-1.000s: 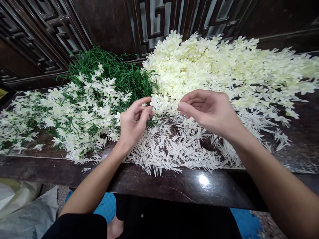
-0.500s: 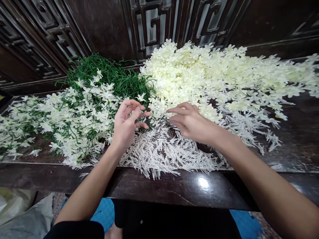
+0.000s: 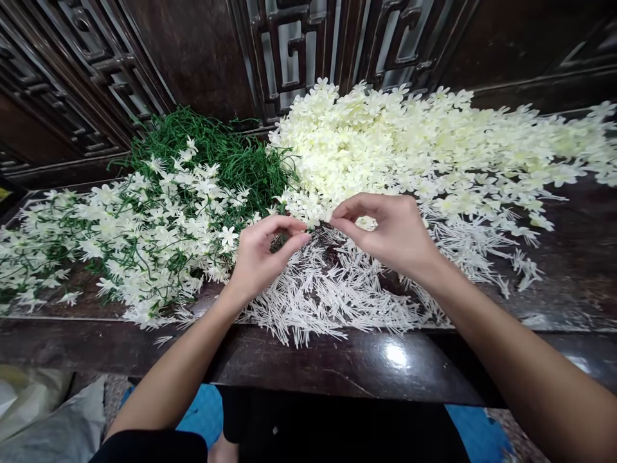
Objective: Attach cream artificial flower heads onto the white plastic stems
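My left hand (image 3: 265, 254) and my right hand (image 3: 388, 235) meet over the middle of a dark wooden table (image 3: 337, 360). Both are closed in a pinch, fingertips almost touching, at the near edge of a big heap of loose cream plastic flowers (image 3: 424, 148). What each pinch holds is too small to make out. Under the hands lies a spread of thin white plastic stamens (image 3: 328, 296). To the left lie green stems with white flowers on them (image 3: 144, 231), and behind those a pile of bare green stems (image 3: 231, 151).
Dark carved wooden panels (image 3: 289, 45) rise right behind the table. Pale plastic bags (image 3: 43, 411) lie on the floor at the lower left. A blue seat (image 3: 202, 405) shows under the table's front edge, beside my dark clothing.
Half a second ago my left fingers were spread and my right hand reached flat into the flower heap. Now both have drawn up into pinches, fingertips close together.
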`<action>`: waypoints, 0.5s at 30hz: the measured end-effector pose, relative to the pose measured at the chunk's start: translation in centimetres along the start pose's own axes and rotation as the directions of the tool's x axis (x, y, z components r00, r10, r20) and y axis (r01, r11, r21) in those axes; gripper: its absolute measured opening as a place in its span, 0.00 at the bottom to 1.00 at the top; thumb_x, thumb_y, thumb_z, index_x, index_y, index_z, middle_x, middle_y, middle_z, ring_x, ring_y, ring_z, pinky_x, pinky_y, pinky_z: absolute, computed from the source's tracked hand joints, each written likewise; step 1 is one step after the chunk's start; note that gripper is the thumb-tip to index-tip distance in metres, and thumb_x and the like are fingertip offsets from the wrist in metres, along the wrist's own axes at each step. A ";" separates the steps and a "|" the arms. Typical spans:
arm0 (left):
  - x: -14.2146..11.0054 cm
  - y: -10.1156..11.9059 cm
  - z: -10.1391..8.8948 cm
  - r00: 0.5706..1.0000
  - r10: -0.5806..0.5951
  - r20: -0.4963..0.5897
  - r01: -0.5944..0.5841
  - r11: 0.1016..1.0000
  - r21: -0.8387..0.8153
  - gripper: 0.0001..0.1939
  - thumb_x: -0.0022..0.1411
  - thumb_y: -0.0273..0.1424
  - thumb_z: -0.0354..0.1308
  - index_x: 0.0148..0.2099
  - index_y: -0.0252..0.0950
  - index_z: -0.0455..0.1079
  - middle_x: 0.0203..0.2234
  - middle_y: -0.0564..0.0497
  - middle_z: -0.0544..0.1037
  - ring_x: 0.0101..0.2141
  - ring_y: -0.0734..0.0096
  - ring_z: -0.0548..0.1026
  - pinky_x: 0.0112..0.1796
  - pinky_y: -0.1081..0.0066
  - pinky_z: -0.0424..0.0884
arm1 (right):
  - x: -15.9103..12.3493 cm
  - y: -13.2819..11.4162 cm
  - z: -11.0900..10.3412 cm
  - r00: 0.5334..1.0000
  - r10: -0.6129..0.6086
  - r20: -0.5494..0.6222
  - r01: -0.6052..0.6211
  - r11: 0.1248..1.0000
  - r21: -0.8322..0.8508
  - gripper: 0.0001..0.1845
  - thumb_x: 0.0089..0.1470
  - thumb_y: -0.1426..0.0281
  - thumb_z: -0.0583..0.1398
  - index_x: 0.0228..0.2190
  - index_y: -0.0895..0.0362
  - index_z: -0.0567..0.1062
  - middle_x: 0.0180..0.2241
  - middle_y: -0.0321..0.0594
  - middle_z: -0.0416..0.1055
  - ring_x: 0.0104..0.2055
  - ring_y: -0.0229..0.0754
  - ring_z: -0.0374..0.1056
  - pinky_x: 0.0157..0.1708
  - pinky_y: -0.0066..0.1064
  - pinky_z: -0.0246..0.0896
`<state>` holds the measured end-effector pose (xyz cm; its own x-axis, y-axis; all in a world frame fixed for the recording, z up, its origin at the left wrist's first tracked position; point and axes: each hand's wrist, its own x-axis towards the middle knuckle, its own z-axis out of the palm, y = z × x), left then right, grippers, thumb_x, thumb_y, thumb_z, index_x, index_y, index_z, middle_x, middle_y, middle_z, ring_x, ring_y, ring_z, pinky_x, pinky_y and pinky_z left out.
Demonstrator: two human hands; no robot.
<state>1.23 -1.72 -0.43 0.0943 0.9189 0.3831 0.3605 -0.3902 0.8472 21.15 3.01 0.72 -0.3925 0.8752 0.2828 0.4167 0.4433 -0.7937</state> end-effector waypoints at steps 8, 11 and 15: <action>-0.2 -0.5 0.2 0.990 0.134 0.049 -0.139 0.981 0.135 0.06 0.58 0.27 0.65 0.40 0.36 0.75 0.32 0.49 0.80 0.32 0.70 0.77 0.35 0.67 0.75 | -0.3 -1.3 0.5 0.972 0.130 0.197 -0.197 0.906 0.375 0.10 0.45 0.66 0.69 0.28 0.57 0.76 0.29 0.41 0.77 0.31 0.43 0.74 0.36 0.40 0.72; -0.2 -0.4 0.2 0.991 0.127 0.044 -0.132 0.984 0.124 0.05 0.59 0.27 0.64 0.40 0.36 0.75 0.32 0.47 0.81 0.33 0.69 0.77 0.36 0.66 0.75 | -0.4 -1.1 0.5 0.968 0.128 0.217 -0.213 0.874 0.437 0.10 0.46 0.66 0.69 0.31 0.57 0.76 0.30 0.41 0.78 0.31 0.42 0.74 0.34 0.38 0.71; -0.2 -0.3 0.3 0.988 0.145 0.053 -0.151 0.978 0.145 0.04 0.60 0.26 0.62 0.39 0.36 0.76 0.32 0.48 0.81 0.32 0.70 0.77 0.35 0.66 0.75 | -0.4 -0.8 0.3 0.960 0.098 0.263 -0.205 0.884 0.419 0.11 0.49 0.64 0.67 0.34 0.56 0.76 0.31 0.41 0.78 0.31 0.41 0.73 0.33 0.37 0.70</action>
<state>1.42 -1.81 -0.85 0.1944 0.8545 0.4817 0.4731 -0.5119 0.7170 20.71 2.25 1.08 -0.5517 0.8324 0.0519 0.1052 0.1312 -0.9858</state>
